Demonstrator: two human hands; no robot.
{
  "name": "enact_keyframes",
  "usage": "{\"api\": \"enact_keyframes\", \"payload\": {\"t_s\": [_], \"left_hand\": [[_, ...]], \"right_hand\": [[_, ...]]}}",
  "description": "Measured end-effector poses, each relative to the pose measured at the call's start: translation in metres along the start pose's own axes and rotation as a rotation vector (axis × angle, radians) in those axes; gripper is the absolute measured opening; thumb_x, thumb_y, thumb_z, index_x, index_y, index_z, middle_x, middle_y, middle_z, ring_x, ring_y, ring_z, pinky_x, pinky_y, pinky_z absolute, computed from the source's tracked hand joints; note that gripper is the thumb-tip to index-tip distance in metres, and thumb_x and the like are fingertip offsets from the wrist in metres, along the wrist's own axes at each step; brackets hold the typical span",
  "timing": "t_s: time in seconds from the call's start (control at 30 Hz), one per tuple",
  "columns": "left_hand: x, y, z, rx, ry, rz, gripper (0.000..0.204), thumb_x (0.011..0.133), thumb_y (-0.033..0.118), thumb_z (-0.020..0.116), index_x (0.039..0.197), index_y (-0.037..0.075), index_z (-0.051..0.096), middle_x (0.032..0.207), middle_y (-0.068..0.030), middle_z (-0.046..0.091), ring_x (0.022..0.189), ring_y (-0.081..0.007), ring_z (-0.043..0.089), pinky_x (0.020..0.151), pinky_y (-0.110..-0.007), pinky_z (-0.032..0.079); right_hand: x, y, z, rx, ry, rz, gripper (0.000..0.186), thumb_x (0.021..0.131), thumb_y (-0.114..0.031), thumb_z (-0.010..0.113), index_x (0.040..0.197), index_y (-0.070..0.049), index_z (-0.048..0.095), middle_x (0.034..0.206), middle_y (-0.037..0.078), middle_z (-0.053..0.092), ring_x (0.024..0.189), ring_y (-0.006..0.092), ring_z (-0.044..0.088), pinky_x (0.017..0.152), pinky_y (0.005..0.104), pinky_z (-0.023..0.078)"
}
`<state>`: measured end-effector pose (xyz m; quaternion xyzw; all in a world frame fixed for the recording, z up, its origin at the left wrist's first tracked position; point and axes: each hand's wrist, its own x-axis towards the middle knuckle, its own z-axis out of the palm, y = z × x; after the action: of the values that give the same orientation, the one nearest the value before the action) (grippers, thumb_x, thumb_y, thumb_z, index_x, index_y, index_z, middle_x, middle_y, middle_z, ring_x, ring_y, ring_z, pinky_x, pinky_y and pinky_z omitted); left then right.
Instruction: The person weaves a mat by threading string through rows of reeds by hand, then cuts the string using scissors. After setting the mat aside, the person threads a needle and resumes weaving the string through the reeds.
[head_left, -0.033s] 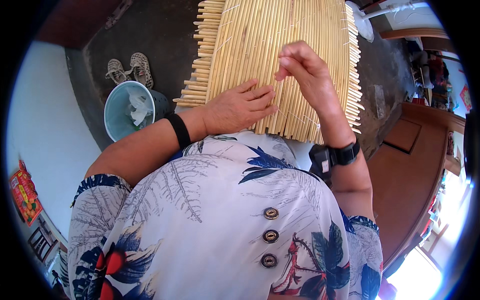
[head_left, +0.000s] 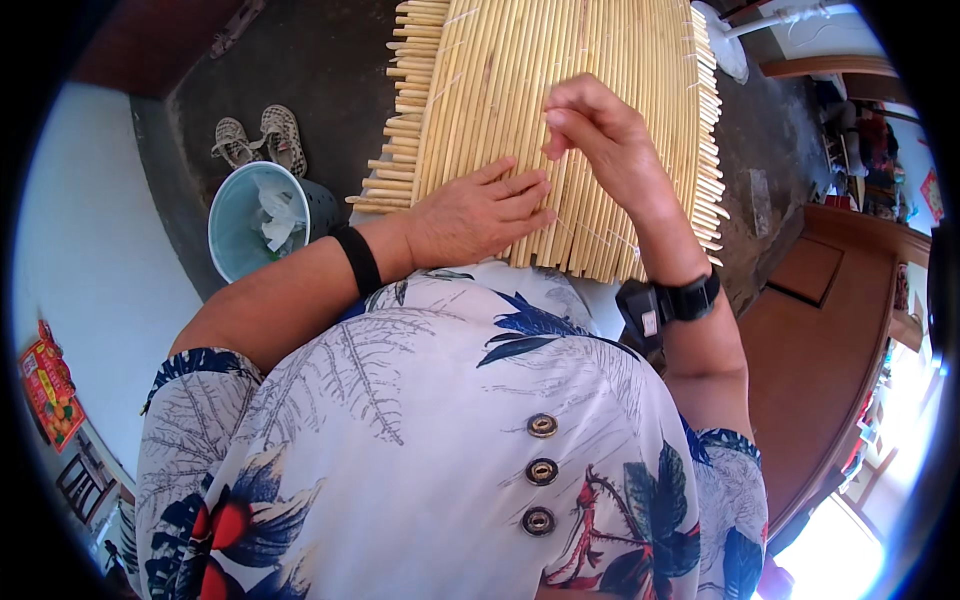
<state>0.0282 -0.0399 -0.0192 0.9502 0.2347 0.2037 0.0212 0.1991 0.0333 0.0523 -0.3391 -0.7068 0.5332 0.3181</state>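
A view down over a person's chest and arms to a mat [head_left: 510, 90] of straight, pale yellow sticks laid side by side. The mat lies in front of the person, its near edge close to the patterned shirt [head_left: 420, 370]. White thread [head_left: 449, 85] crosses parts of it, and shorter stick ends [head_left: 400, 150] jut unevenly from its left side.

The left hand [head_left: 480, 212] rests palm down on the mat's near left part, its fingers [head_left: 522, 206] loosely spread, stretched out flat and gripping nothing. The right hand [head_left: 605, 125] is raised over the middle of the mat, fingers curled and thumb brought against the fingertips in a closed pinch; whether anything thin sits between them, I cannot tell.

A black band [head_left: 357, 262] circles the left forearm, near the mat's near left corner. A black wrist device [head_left: 690, 300] is strapped to the right forearm, just beside the mat's near right corner.

Left of the mat, on the dark floor [head_left: 330, 70], stands a pale blue bucket [head_left: 230, 225] with crumpled white plastic [head_left: 280, 212] inside, and a pair of shoes [head_left: 283, 135] just beyond it. Well right of the mat is a brown wooden door [head_left: 830, 340]
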Motion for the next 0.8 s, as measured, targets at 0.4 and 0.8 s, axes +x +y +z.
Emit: {"api": "enact_keyframes", "payload": {"t_s": [0.4, 0.8], "left_hand": [[0.002, -0.002, 0.0, -0.07, 0.029, 0.002, 0.045, 0.075, 0.018, 0.057, 0.12, 0.01, 0.054, 0.119, -0.0085, 0.05, 0.119, -0.0236, 0.043, 0.107, -0.04, 0.028], [0.004, 0.004, -0.009, -0.044, 0.007, -0.001, 0.035, 0.077, 0.013, 0.054, 0.112, 0.009, 0.058, 0.12, -0.01, 0.054, 0.118, -0.0246, 0.048, 0.103, -0.04, 0.036]], "right_hand": [[0.017, -0.007, 0.03, -0.413, -0.161, 0.055, 0.003, 0.085, -0.006, 0.059, 0.087, -0.005, 0.056, 0.062, 0.0, 0.052, 0.055, 0.0071, 0.048, 0.05, 0.0232, 0.043], [-0.025, -0.002, -0.013, -0.373, 0.3, -0.046, 0.008, 0.082, -0.005, 0.062, 0.09, -0.005, 0.059, 0.067, 0.003, 0.059, 0.06, 0.0101, 0.056, 0.056, 0.0252, 0.047]]}}
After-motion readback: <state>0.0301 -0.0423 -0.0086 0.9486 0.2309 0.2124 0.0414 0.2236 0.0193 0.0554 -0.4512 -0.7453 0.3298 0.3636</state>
